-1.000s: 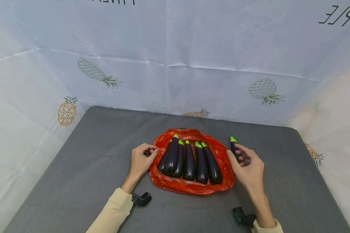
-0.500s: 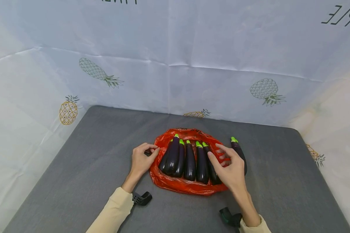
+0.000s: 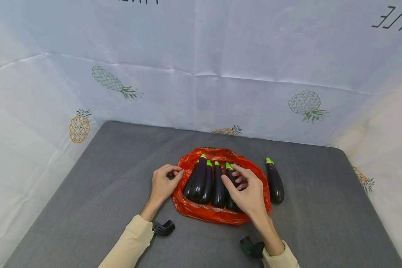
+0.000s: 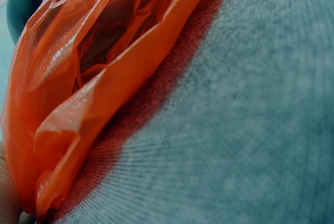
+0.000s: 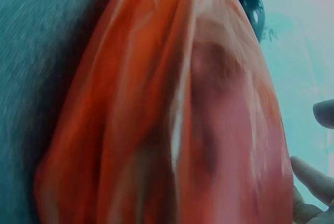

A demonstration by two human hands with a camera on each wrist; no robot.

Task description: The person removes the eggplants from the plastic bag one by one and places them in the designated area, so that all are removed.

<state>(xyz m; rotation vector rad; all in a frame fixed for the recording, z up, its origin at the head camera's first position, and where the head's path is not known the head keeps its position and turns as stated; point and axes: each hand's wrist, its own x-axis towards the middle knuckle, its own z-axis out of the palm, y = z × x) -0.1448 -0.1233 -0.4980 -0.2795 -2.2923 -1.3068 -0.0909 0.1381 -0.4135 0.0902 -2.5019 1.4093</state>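
Several dark purple eggplants (image 3: 218, 188) with green tops lie side by side in an open red plastic bag (image 3: 204, 216). At the bag's left edge, my left hand (image 3: 163, 183) pinches the plastic between thumb and fingertips; in the left wrist view the bag (image 4: 120, 83) runs down to that hand (image 4: 8, 192). Over the right part of the bag hovers my right hand (image 3: 251, 191), thumb and fingers spread apart and nothing between them, hiding part of the rightmost eggplants. One more eggplant (image 3: 275, 182) rests on the table, just right of the bag.
The grey table (image 3: 97, 216) has a rounded far edge. Behind it and at both sides hangs a white cloth (image 3: 167, 100) printed with pineapples. A black device (image 3: 164, 228) is strapped at the left wrist, another (image 3: 252, 247) at the right.
My right hand has left the loose eggplant on the table and moved left over the bag. The left hand stays at the bag's edge.
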